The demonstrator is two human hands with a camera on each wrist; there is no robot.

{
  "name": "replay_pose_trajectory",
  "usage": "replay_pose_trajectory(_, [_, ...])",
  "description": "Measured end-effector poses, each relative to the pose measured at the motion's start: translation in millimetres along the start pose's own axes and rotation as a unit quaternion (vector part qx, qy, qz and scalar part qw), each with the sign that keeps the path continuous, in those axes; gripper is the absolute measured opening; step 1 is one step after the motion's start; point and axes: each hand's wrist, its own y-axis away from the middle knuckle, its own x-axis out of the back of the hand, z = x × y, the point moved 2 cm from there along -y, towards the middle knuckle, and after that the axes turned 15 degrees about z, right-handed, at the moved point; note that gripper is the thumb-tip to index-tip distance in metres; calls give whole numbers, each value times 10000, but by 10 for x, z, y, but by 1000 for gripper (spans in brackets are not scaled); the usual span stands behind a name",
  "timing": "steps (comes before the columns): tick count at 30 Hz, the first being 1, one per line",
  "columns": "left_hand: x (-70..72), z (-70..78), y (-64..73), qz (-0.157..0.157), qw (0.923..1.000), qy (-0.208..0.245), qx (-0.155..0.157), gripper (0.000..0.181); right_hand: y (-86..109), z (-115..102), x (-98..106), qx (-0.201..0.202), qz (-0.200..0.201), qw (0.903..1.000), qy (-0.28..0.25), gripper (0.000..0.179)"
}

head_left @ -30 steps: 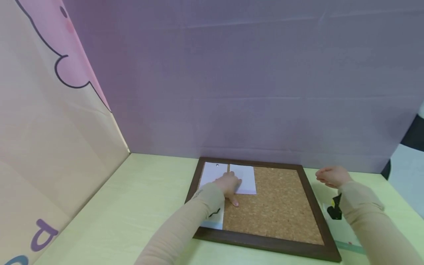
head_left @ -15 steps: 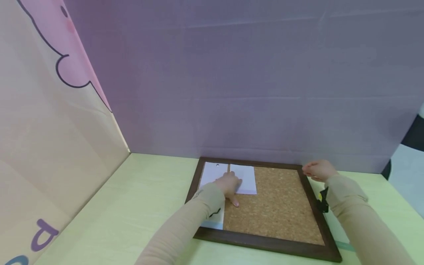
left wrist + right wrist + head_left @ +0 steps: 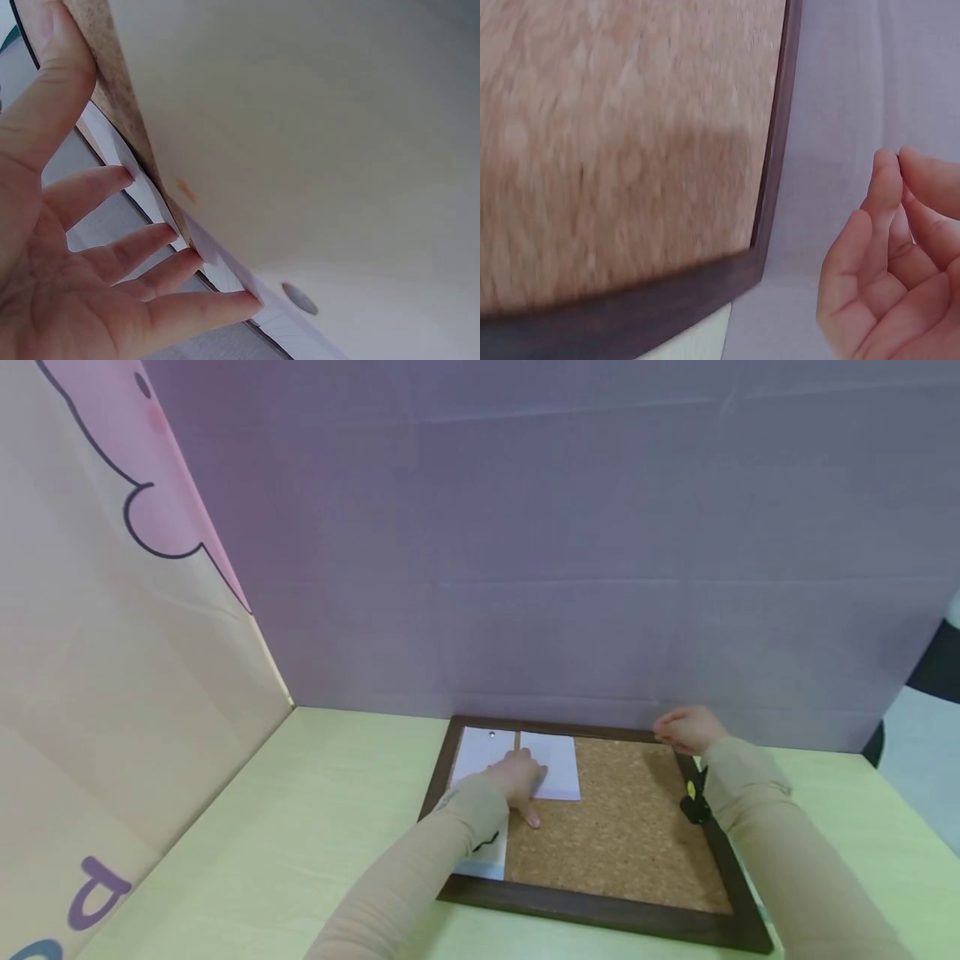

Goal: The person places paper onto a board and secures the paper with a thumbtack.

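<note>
My left hand (image 3: pixel 516 777) presses with spread, fairly straight fingers on a white sheet of paper (image 3: pixel 558 772) lying on the framed corkboard (image 3: pixel 622 835). Left of it is another white sheet (image 3: pixel 476 752), with a small metallic pin (image 3: pixel 492 734) near its top edge. Part of a paper with a blue lower band (image 3: pixel 483 868) shows under my left forearm. My right hand (image 3: pixel 688 729) is over the board's far right corner. Its thumb and index fingertips (image 3: pixel 886 172) pinch a tiny, pin-like thing; only a dark speck shows between them.
The board's dark wooden frame (image 3: pixel 600 910) lies on a pale wood table (image 3: pixel 360 793). A purple-grey cloth wall (image 3: pixel 562 568) stands right behind it, and a printed panel (image 3: pixel 112 693) rises on the left. A black wrist mount (image 3: pixel 696 802) hangs below my right sleeve.
My right hand has moved left, from the table beyond the board's right side to over its far right corner. My left hand and the papers stay where they were.
</note>
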Motion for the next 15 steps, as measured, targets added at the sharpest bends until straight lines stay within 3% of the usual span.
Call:
replay_pose_trajectory(7, [-8,7,20,-8,9997,191,138,90,-8,-60,-245,-218,-150,9986,-454,29])
replay_pose_trajectory(15, [9,-1,12,42,9996,255,144,89,-60,-173,-516,-192,-296,9986,-402,35])
